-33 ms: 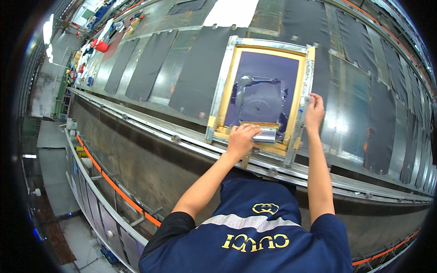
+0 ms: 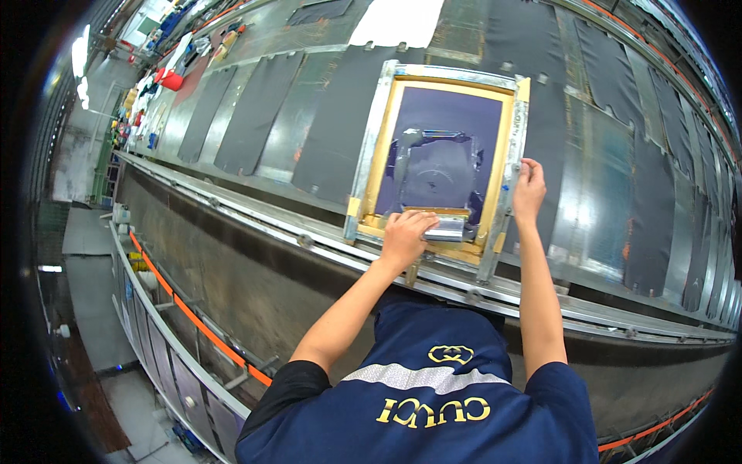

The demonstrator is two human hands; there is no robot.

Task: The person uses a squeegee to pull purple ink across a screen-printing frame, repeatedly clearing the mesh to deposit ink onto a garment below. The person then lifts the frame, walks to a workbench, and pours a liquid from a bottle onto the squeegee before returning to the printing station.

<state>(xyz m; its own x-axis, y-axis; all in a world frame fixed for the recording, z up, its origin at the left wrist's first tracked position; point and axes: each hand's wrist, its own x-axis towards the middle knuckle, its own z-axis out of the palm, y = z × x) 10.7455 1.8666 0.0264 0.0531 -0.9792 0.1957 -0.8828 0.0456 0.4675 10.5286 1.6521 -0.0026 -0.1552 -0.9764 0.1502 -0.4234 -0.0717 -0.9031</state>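
Note:
A screen-printing frame point(image 2: 374, 138) with metal rails, a yellow inner border and a purple mesh point(image 2: 448, 108) lies on the long sloping table. Dark wet patches surround a paler rectangle on the mesh. My left hand point(image 2: 408, 233) is closed on a squeegee point(image 2: 447, 229) with a silver handle and an amber edge, at the near end of the mesh. My right hand point(image 2: 530, 189) has its fingers closed on the frame's right rail, about halfway up.
Dark sheets point(image 2: 255, 116) and a white sheet point(image 2: 394, 22) lie along the metal table point(image 2: 591, 201). A metal rail point(image 2: 232, 201) runs along the near edge. A red bucket point(image 2: 168, 79) and clutter sit at far left. An orange strip point(image 2: 193, 309) runs along railing at lower left.
The frame has shifted slightly left along the table, and both my hands and the squeegee have moved with it.

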